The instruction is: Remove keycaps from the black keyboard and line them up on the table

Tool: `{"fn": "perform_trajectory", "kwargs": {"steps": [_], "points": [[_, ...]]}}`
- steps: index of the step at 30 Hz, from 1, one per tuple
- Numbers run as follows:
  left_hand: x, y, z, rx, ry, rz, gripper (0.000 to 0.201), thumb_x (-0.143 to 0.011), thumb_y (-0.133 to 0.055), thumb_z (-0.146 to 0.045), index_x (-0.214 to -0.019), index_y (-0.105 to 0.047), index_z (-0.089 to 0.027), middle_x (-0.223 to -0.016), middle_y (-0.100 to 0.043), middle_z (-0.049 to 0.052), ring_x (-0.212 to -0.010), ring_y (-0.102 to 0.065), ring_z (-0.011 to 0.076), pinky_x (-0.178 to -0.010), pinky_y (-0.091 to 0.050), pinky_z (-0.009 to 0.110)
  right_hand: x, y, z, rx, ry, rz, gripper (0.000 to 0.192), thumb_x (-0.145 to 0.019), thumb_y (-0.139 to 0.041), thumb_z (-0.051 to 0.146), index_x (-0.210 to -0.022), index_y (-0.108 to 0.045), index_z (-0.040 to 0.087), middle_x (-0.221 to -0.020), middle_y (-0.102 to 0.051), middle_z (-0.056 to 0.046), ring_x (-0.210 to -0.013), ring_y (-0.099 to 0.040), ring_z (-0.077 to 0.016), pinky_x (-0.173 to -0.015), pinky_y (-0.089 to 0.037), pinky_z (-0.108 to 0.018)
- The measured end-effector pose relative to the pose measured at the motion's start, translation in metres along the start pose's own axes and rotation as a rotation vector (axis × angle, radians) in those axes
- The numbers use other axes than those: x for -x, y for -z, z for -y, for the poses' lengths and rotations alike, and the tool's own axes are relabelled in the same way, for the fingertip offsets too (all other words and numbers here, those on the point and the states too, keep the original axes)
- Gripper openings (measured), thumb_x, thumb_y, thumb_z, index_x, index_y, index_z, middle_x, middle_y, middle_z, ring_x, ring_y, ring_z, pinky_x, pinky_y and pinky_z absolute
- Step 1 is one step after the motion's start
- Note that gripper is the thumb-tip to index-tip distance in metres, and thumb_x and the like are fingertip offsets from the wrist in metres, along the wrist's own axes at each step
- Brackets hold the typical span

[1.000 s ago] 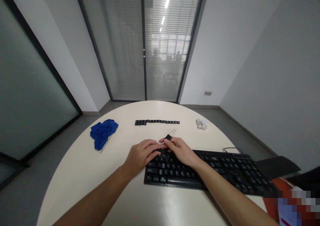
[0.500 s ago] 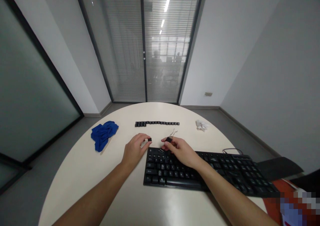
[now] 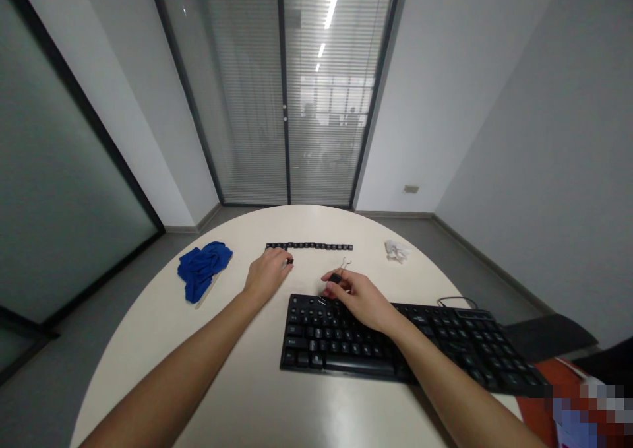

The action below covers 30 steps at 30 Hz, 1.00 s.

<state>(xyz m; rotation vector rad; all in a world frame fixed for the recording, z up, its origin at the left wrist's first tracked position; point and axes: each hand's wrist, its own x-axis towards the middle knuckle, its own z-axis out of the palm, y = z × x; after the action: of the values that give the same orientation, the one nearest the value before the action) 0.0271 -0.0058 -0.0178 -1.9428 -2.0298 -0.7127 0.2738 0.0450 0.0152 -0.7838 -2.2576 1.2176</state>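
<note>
A black keyboard (image 3: 425,349) lies on the round white table (image 3: 198,369) in front of me. My left hand (image 3: 266,273) reaches far forward and pinches a small black keycap (image 3: 289,261) just below the row of loose black keycaps (image 3: 309,246). My right hand (image 3: 359,297) rests over the keyboard's top left corner and grips a wire keycap puller (image 3: 339,273), whose metal loops stick out beyond the fingers.
A crumpled blue cloth (image 3: 202,268) lies on the table at the left, with a thin stick under it. A small white wad (image 3: 397,251) sits at the far right. The keyboard's cable (image 3: 455,299) loops off behind it. A dark chair (image 3: 548,332) stands at the right.
My left hand lifted a keycap off the keyboard's top left area and carried it forward to the row of loose keycaps. My right hand stayed over the keyboard with the puller.
</note>
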Motion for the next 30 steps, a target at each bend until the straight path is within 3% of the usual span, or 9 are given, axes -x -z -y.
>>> {"fn": "perform_trajectory", "kwargs": {"steps": [7,11,30], "points": [[-0.025,-0.015,0.007,-0.028,0.055,-0.035,0.011,-0.086,-0.065,-0.025,-0.097,-0.069,-0.024,-0.104,-0.066,0.004,-0.104,-0.054,0.0250,-0.088,-0.048,0.037,0.000,0.000,0.002,0.018,-0.014,-0.008,0.025,-0.095,-0.051,0.037,-0.110,-0.064,0.021,-0.087,-0.074,-0.003,-0.080,-0.067,-0.0191,-0.075,-0.049,-0.031],[-0.031,-0.026,0.009,-0.013,0.065,-0.082,0.011,-0.086,-0.066,-0.025,-0.096,-0.070,-0.024,-0.117,-0.062,0.006,-0.113,-0.051,0.0263,-0.092,-0.047,0.039,0.000,0.001,0.002,0.009,-0.022,-0.003,0.025,-0.095,-0.051,0.037,-0.110,-0.064,0.021,-0.088,-0.074,-0.003,-0.081,-0.067,-0.0191,-0.075,-0.049,-0.031],[-0.033,-0.044,0.019,0.011,0.127,-0.113,0.013,-0.084,-0.068,-0.026,-0.096,-0.068,-0.023,-0.121,-0.059,0.008,-0.117,-0.049,0.0282,-0.095,-0.047,0.043,0.000,0.001,0.006,0.035,-0.033,0.003,0.024,-0.095,-0.051,0.035,-0.109,-0.064,0.021,-0.088,-0.074,-0.003,-0.081,-0.067,-0.0185,-0.074,-0.049,-0.030]]}}
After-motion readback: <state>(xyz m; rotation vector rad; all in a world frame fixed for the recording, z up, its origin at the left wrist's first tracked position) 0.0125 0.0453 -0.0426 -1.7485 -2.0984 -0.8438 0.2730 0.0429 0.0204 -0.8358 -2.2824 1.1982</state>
